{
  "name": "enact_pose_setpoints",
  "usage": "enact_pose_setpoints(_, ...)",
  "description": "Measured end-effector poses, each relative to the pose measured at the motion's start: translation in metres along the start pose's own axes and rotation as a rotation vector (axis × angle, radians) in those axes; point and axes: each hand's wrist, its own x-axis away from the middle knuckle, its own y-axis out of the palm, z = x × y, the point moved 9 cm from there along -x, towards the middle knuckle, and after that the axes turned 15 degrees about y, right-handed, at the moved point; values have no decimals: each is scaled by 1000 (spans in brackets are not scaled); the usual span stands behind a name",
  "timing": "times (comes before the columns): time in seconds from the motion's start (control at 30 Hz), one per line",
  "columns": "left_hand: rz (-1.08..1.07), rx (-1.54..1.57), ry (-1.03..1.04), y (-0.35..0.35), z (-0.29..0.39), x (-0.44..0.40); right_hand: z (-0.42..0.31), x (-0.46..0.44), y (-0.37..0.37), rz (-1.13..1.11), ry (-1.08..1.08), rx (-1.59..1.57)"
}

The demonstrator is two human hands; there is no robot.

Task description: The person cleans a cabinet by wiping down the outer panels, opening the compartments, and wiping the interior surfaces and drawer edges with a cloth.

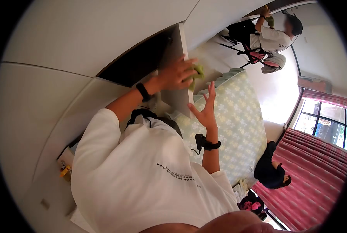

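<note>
One open cabinet (134,58) looked dark inside; by its door (178,98), the left hand (175,75) gripped one green cloth (198,72); the right hand (205,112) was spread.

Main light src: window (324,116), R side, v. bright. Pale surface (280,99) nearby: overexp., detail lost. Cabinet opening (136,56): deep shadow. L hand (177,74): slight motion blur. White shirt (142,174): soft shading. Lens: fisheye distort.; straight edges bowed twd. periphery. Corners: vignetted to blk.
</note>
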Motion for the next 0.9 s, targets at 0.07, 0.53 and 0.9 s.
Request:
enact_pose_setpoints(0.07, -49, 44, 38, 13, 36, 7, -3, -1, -3, 5, -38, 2)
enact_pose_setpoints(0.53, -297, 277, 34, -16, 41, 13, -2, 53, 37, -103, 56, -202)
enact_pose_setpoints(0.9, -558, 107, 29, 26, -16, -21, -27, 56, 46, 356, 195, 60)
